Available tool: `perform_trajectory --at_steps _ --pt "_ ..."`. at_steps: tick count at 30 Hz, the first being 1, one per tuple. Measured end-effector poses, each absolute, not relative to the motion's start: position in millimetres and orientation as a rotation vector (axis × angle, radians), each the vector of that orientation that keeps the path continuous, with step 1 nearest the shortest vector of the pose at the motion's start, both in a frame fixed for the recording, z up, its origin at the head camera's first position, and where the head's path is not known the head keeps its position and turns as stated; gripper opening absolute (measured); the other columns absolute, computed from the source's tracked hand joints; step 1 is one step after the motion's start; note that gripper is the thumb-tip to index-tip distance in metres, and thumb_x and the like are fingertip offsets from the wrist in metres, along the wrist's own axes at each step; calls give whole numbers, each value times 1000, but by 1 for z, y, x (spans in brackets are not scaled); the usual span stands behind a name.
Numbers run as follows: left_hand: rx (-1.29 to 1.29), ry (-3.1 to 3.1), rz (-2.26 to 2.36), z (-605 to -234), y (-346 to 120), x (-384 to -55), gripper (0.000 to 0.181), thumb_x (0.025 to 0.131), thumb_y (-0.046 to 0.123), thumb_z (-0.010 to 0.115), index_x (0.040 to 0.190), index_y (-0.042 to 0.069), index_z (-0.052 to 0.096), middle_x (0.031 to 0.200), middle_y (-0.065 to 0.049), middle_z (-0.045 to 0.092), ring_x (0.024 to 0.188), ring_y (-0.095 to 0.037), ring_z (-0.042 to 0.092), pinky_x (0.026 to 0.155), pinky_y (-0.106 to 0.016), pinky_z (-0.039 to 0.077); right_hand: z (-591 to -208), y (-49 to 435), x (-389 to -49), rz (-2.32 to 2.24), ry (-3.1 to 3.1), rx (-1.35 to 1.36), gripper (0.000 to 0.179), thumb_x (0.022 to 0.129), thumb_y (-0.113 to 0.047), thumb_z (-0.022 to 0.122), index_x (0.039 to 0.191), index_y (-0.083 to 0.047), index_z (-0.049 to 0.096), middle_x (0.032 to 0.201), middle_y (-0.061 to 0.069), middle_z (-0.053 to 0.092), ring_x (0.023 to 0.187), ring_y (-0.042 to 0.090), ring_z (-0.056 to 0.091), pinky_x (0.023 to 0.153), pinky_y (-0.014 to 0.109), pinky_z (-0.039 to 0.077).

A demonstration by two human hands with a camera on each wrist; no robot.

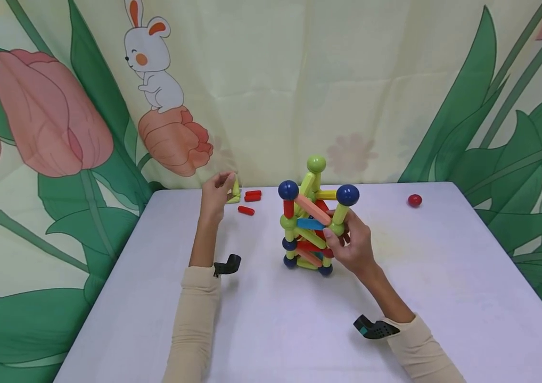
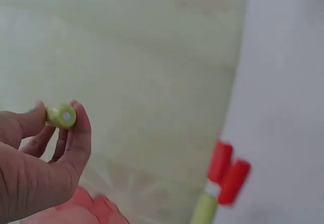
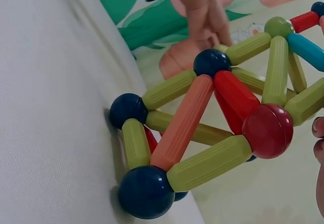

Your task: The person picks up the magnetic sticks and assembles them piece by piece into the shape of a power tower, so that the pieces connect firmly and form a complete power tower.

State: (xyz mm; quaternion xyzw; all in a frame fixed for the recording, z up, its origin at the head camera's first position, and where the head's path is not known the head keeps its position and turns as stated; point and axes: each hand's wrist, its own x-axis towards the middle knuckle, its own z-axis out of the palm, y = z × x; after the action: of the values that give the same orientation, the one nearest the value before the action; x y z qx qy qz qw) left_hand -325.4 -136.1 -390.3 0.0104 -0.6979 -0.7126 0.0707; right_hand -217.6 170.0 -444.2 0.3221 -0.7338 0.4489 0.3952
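My left hand (image 1: 215, 198) is raised at the back of the table, left of the tower. Between thumb and fingers it pinches a yellow-green magnetic rod (image 2: 62, 116), whose pale round end shows in the left wrist view. The tower (image 1: 310, 237) of magnetic rods and balls stands upright near the table's middle. My right hand (image 1: 354, 244) grips it on its right side, around a green ball (image 1: 336, 229) below a dark blue ball (image 1: 347, 194). Lower down, a red ball (image 3: 267, 131) joins several rods in the right wrist view.
Several loose red rods (image 1: 246, 210) lie at the back of the table beside a yellow-green rod (image 1: 233, 200). A lone red ball (image 1: 415, 200) sits at the back right. Behind the white table (image 1: 271, 330) hangs a curtain (image 1: 271, 96) printed with tulips and a rabbit.
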Motion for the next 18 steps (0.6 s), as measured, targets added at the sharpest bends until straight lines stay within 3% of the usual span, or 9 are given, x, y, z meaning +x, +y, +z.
perform_trajectory --at_steps 6,12,18 --pt "-146 -1682 -2661 -348 -105 -296 35 94 19 61 121 -2 57 110 -10 57 89 -18 73 80 -31 57 -445 171 -217 1152 -1865 824 45 93 -31 61 118 6 55 95 10 64 57 5 44 45 20 39" --pt "-395 -1597 -2726 -318 -68 -275 13 98 13 56 106 3 60 100 -10 56 84 -19 74 77 -32 58 -445 173 -217 1155 -1862 818 43 91 -26 63 119 6 56 94 10 63 57 6 43 44 23 39" --pt "-487 -1659 -2671 -310 -48 -270 9 99 12 55 99 9 63 92 -6 60 78 -16 73 75 -31 60 -444 173 -217 1166 -1869 831 43 92 -26 63 120 6 55 93 9 62 57 7 44 44 22 39"
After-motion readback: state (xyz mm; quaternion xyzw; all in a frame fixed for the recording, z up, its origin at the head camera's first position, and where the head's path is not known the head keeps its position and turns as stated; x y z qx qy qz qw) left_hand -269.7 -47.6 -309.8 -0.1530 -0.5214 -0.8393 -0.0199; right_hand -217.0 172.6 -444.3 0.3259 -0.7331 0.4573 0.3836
